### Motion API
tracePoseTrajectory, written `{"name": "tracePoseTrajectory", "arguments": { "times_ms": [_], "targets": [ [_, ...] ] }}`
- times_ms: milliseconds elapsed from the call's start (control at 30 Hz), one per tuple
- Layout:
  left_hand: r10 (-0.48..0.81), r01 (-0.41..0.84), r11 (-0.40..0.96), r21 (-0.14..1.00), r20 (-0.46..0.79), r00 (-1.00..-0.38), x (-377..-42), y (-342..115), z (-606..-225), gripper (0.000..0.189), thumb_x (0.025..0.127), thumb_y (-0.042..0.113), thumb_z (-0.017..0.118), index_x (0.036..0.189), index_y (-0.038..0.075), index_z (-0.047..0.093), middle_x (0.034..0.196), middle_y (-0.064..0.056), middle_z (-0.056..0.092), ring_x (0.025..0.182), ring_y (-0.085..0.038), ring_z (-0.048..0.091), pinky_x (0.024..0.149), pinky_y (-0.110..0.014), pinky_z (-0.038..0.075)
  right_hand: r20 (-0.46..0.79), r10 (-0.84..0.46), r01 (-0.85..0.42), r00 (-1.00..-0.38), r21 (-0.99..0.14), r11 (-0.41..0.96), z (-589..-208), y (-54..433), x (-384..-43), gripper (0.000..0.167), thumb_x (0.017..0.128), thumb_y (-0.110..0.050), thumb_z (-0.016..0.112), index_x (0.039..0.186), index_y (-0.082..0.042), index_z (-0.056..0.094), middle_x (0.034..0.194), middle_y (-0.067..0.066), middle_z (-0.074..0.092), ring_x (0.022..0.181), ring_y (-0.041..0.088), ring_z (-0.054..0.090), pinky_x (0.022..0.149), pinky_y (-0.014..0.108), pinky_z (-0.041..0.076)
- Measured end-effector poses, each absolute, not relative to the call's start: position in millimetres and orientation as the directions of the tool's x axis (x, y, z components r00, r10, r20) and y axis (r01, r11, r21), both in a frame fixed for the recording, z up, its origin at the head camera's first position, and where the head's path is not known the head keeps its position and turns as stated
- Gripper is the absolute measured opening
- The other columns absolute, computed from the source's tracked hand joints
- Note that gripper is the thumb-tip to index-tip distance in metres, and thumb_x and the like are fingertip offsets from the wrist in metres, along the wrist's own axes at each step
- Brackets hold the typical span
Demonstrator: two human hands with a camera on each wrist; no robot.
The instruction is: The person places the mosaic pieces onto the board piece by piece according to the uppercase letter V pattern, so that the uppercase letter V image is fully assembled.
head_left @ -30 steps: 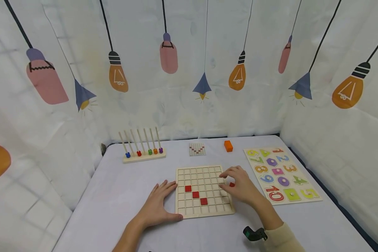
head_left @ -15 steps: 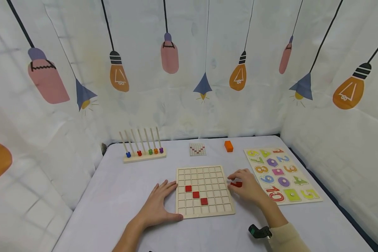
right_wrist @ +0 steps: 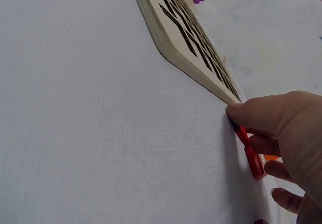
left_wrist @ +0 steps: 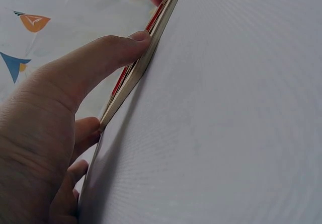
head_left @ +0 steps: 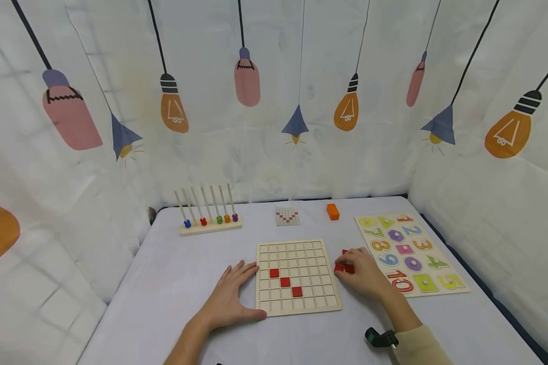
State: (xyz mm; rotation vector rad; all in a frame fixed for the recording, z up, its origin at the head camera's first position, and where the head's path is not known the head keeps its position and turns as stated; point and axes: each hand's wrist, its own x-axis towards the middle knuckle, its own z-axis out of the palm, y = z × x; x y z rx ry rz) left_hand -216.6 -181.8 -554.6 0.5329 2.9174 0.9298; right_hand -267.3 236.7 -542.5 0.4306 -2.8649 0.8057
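A square wooden grid board (head_left: 310,276) lies on the white table, with three red square tiles (head_left: 285,282) in a diagonal line in its cells. My left hand (head_left: 230,294) rests against its left side, fingers fairly straight; in the left wrist view the thumb (left_wrist: 118,50) lies along the board's near edge. Just off the right edge, my right hand (head_left: 361,271) pinches a red tile (right_wrist: 240,133) between thumb and index finger. More red tiles (right_wrist: 255,162) lie under and beside that hand, partly hidden by its fingers.
Behind the board lie a small pattern card (head_left: 287,216) and an orange block (head_left: 333,212). A bead rack (head_left: 211,228) with upright pegs stands at the back left. To the right is a number puzzle board (head_left: 411,253), close to the right forearm.
My right hand has moved right, off the board's right edge to the red tiles, and its thumb and index finger have closed on one. The left hand stays put.
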Motion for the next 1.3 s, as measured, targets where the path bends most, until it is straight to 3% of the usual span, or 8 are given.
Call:
{"name": "tracePoseTrajectory", "arguments": {
  "times_ms": [867,1300],
  "targets": [
    [0.331,0.313,0.755,0.576,0.076,-0.940,-215.6,-181.8,-555.4,0.125,0.064,0.085,0.090,0.168,0.026,0.052,0.175,0.011,0.047,0.174,-0.028,0.024,0.143,-0.063,0.011,0.203,-0.216,-0.291,-0.955,-0.509,0.810,-549.8,239.1,-266.8,0.021,0.093,-0.030,0.092,0.113,-0.027,0.086,0.112,-0.009,0.077,0.118,0.020,0.058,0.099,0.046,0.057],
    [0.336,0.318,0.751,0.579,0.079,-0.938,-215.9,-182.0,-554.3,0.125,0.064,0.084,0.090,0.168,0.025,0.051,0.175,0.009,0.047,0.174,-0.028,0.024,0.143,-0.063,0.010,0.207,-0.191,-0.278,-0.960,-0.596,0.753,-538.4,235.1,-276.1,0.023,0.094,-0.028,0.090,0.116,-0.022,0.085,0.111,-0.009,0.077,0.117,0.020,0.058,0.102,0.047,0.059]
  ]
}}
